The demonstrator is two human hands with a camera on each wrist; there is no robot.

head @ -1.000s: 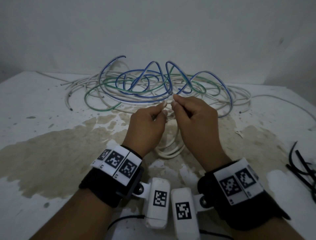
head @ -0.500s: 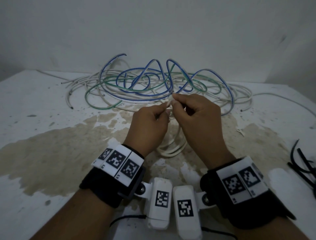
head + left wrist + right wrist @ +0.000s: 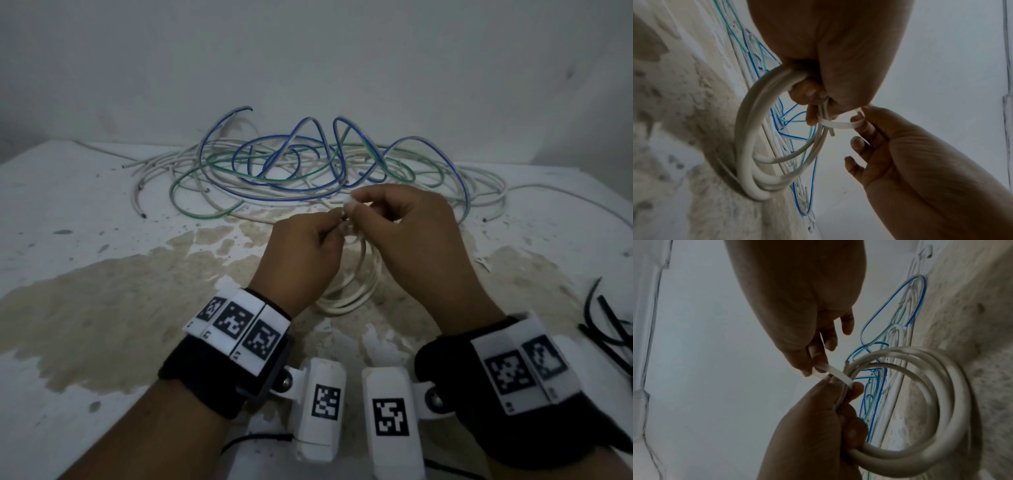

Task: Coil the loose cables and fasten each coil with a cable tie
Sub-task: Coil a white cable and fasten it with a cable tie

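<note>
A white cable coil (image 3: 356,291) (image 3: 754,155) (image 3: 931,410) hangs from my left hand (image 3: 308,250) (image 3: 824,68) (image 3: 818,426), whose fingers curl round its top strands. A white cable tie (image 3: 840,124) (image 3: 830,371) loops round those strands. My right hand (image 3: 404,222) (image 3: 900,146) (image 3: 797,296) pinches the tie between thumb and forefinger, just right of the left hand. The coil's lower part rests on the table. Behind the hands lies a loose tangle of blue, green and white cables (image 3: 325,168).
The white table (image 3: 85,240) is stained brown in the middle. Black cable ties (image 3: 609,329) lie at the right edge. One white cable (image 3: 565,198) trails off to the far right. A plain wall stands behind the tangle.
Both hands stay together at the top of the coil. The right hand's fingertips have shifted slightly up and left on the tie. The coil has not moved.
</note>
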